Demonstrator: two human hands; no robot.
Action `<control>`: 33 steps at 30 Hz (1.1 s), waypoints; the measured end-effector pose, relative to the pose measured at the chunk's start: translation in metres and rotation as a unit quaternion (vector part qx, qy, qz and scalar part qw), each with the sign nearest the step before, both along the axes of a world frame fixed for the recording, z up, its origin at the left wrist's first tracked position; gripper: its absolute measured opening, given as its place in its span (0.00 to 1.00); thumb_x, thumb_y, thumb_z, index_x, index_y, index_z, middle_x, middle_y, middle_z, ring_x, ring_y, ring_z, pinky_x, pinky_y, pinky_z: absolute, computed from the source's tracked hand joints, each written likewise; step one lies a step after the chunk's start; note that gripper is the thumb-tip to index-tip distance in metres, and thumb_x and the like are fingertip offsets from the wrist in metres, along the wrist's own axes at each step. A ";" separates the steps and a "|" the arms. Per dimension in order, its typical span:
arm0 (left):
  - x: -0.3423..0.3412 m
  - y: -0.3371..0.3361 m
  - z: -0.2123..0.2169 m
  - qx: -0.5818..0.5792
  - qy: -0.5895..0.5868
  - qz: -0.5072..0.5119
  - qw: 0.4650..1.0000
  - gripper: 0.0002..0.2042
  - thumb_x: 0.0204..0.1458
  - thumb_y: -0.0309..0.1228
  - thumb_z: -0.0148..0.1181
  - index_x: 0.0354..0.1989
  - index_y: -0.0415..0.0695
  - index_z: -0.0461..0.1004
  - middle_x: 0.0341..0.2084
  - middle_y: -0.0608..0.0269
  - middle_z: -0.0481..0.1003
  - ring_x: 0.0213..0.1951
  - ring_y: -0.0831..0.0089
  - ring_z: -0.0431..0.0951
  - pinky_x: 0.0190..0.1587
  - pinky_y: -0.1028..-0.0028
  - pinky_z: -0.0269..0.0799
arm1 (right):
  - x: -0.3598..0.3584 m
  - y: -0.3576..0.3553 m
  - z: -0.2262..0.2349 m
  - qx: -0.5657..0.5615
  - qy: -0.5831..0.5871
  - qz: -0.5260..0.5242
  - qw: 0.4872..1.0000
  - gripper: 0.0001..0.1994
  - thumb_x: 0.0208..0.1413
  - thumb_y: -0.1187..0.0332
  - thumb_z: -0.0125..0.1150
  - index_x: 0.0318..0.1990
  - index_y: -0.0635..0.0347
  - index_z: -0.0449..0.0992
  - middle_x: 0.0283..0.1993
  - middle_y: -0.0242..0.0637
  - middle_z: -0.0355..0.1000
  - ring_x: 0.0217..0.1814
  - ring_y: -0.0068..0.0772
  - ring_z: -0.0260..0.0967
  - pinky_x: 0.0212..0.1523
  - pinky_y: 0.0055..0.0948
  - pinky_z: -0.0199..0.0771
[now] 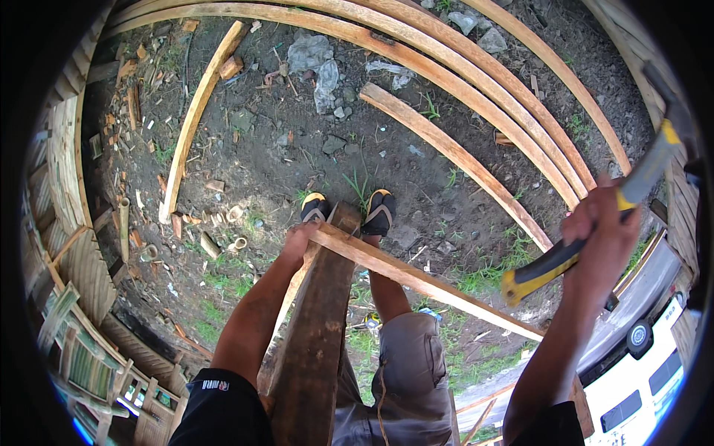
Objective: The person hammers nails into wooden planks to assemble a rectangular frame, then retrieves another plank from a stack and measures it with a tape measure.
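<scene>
A pale strip [439,288] is laid across a dark beam [316,334], just below centre, one end directed toward 4 o'clock. Its other end is gripped by the left hand [300,241], fingers closed. At 3 o'clock a hammer [644,174] is held aloft by the right hand [604,223], fingers wrapped round its handle. Long boards [420,58] are seen at 1 o'clock.

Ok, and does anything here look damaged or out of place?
Two things stand out. One long board beyond the feet has a dark, rough patch, unlike its paler wood, possibly damage. Crumpled sheeting, apparently plastic, lies on the dirt nearby, like stray litter. The boards' curve is probably just the lens.
</scene>
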State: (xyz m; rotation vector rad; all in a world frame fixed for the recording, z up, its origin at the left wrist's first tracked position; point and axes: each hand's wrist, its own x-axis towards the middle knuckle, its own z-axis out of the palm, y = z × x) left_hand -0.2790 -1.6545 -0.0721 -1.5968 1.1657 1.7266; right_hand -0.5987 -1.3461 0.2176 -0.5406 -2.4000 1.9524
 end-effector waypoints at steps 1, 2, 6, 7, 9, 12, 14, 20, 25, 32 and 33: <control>-0.001 0.000 0.001 0.001 0.003 0.000 1.000 0.16 0.54 0.40 0.63 0.43 0.39 0.76 0.37 0.62 0.77 0.38 0.73 0.75 0.45 0.70 0.68 | 0.032 -0.003 -0.014 0.058 -0.095 0.049 0.993 0.08 0.61 0.71 0.58 0.41 0.58 0.64 0.20 0.26 0.60 0.15 0.13 0.57 0.13 0.19 0.59; -0.001 0.001 0.002 0.004 0.006 0.007 1.000 0.16 0.54 0.40 0.63 0.43 0.39 0.76 0.37 0.62 0.77 0.38 0.73 0.75 0.45 0.70 0.68 | 0.063 -0.007 -0.029 0.105 -0.189 0.106 0.970 0.09 0.61 0.69 0.58 0.42 0.58 0.64 0.18 0.30 0.61 0.15 0.20 0.61 0.14 0.26 0.63; -0.001 0.000 0.003 0.025 0.032 0.005 0.999 0.16 0.55 0.39 0.62 0.43 0.39 0.76 0.37 0.62 0.77 0.39 0.72 0.75 0.45 0.71 0.68 | 0.172 -0.015 -0.089 0.288 -0.280 0.550 0.732 0.11 0.56 0.71 0.57 0.42 0.60 0.63 0.27 0.50 0.72 0.29 0.54 0.75 0.27 0.44 0.73; 0.000 -0.001 0.002 0.025 0.043 0.000 0.999 0.16 0.55 0.39 0.62 0.43 0.39 0.77 0.37 0.62 0.78 0.39 0.72 0.75 0.45 0.71 0.68 | 0.191 -0.017 -0.103 0.312 -0.204 0.649 0.664 0.12 0.55 0.72 0.56 0.46 0.59 0.64 0.30 0.45 0.73 0.29 0.46 0.77 0.27 0.40 0.78; 0.002 -0.004 -0.002 0.042 0.022 -0.003 0.999 0.17 0.54 0.40 0.62 0.44 0.38 0.77 0.38 0.62 0.78 0.39 0.72 0.76 0.46 0.70 0.68 | 0.213 -0.017 -0.127 0.328 -0.126 0.687 0.636 0.14 0.54 0.72 0.57 0.47 0.59 0.64 0.31 0.43 0.74 0.31 0.42 0.78 0.28 0.37 0.78; 0.008 -0.006 -0.009 0.048 -0.004 -0.004 0.999 0.18 0.54 0.40 0.63 0.45 0.38 0.77 0.39 0.61 0.78 0.41 0.71 0.75 0.47 0.70 0.68 | 0.227 -0.014 -0.148 0.331 -0.123 0.705 0.615 0.13 0.54 0.72 0.57 0.46 0.59 0.65 0.33 0.41 0.74 0.31 0.41 0.78 0.27 0.35 0.79; 0.010 -0.008 -0.013 0.038 -0.006 -0.011 0.999 0.19 0.53 0.41 0.63 0.45 0.37 0.77 0.39 0.60 0.78 0.41 0.71 0.75 0.47 0.70 0.68 | 0.228 -0.012 -0.156 0.325 -0.108 0.721 0.602 0.12 0.54 0.72 0.56 0.45 0.58 0.65 0.33 0.41 0.74 0.32 0.41 0.78 0.28 0.35 0.78; 0.009 -0.008 -0.015 0.035 -0.015 -0.012 0.999 0.19 0.53 0.41 0.63 0.45 0.37 0.77 0.39 0.59 0.77 0.42 0.70 0.75 0.47 0.69 0.68 | 0.224 -0.012 -0.152 0.300 -0.118 0.718 0.617 0.11 0.55 0.73 0.53 0.45 0.59 0.64 0.31 0.42 0.74 0.30 0.42 0.78 0.27 0.37 0.78; 0.003 -0.006 -0.007 0.027 -0.015 -0.006 0.999 0.14 0.53 0.37 0.60 0.42 0.38 0.76 0.35 0.60 0.77 0.36 0.68 0.77 0.44 0.67 0.72 | 0.228 -0.018 -0.155 0.287 -0.141 0.729 0.606 0.13 0.54 0.73 0.53 0.47 0.62 0.65 0.31 0.45 0.75 0.31 0.45 0.78 0.27 0.39 0.77; -0.008 0.001 0.010 0.008 0.003 0.002 1.000 0.17 0.53 0.38 0.63 0.43 0.37 0.77 0.35 0.60 0.78 0.36 0.70 0.76 0.43 0.69 0.71 | 0.170 0.009 -0.093 0.143 -0.381 0.452 0.794 0.20 0.59 0.65 0.61 0.53 0.65 0.63 0.20 0.30 0.65 0.19 0.25 0.65 0.19 0.29 0.66; -0.009 0.001 0.010 0.011 -0.002 0.003 1.000 0.17 0.53 0.38 0.63 0.43 0.37 0.77 0.35 0.60 0.78 0.35 0.70 0.76 0.42 0.69 0.71 | 0.143 0.021 -0.070 0.085 -0.411 0.322 0.849 0.16 0.59 0.65 0.61 0.47 0.66 0.67 0.22 0.34 0.68 0.20 0.25 0.68 0.22 0.31 0.66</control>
